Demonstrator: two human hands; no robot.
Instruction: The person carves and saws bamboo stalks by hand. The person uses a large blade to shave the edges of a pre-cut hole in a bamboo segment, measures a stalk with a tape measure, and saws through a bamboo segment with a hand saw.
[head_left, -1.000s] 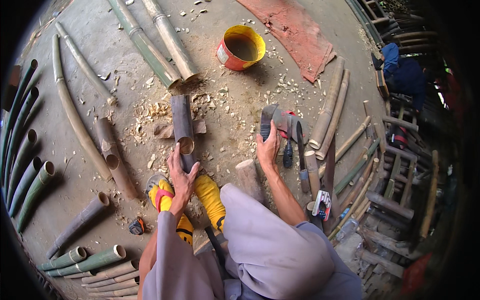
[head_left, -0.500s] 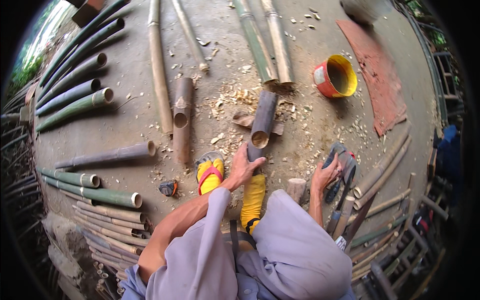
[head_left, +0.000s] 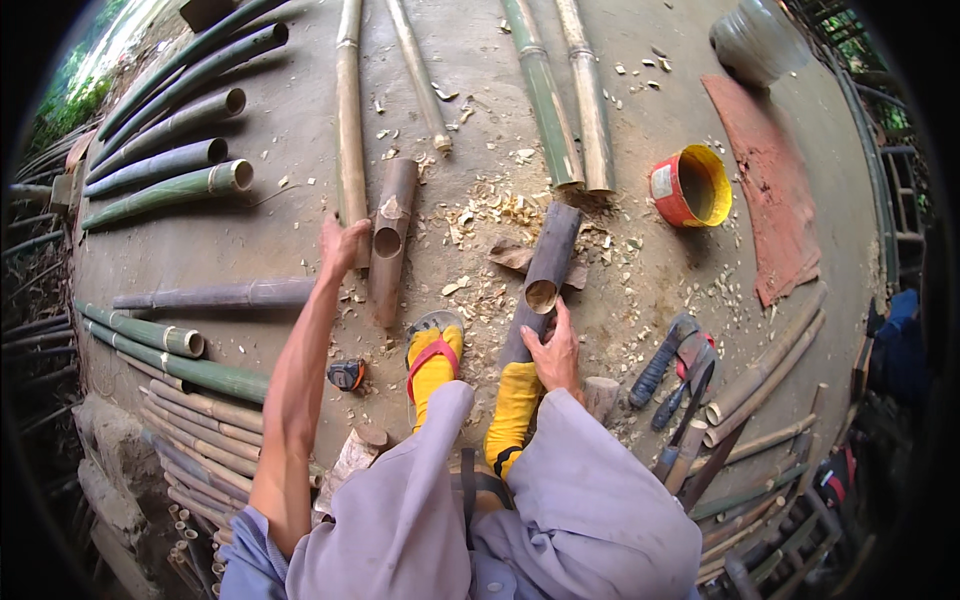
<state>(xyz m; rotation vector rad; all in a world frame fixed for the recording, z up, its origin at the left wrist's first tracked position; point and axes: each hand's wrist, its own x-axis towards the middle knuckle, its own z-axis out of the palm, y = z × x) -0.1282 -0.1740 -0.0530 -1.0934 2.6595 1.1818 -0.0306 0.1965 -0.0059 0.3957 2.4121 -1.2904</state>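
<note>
The short brown bamboo tube [head_left: 390, 240] lies lengthwise away from us; our left hand [head_left: 342, 243] grasps beside its open end, our right hand [head_left: 553, 348] rests open on the dark bamboo tube [head_left: 540, 275].

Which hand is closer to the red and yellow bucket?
The right hand. It rests on a dark bamboo piece, below-left of the bucket. The left hand is farther away, across the shavings by a brown bamboo piece.
</note>
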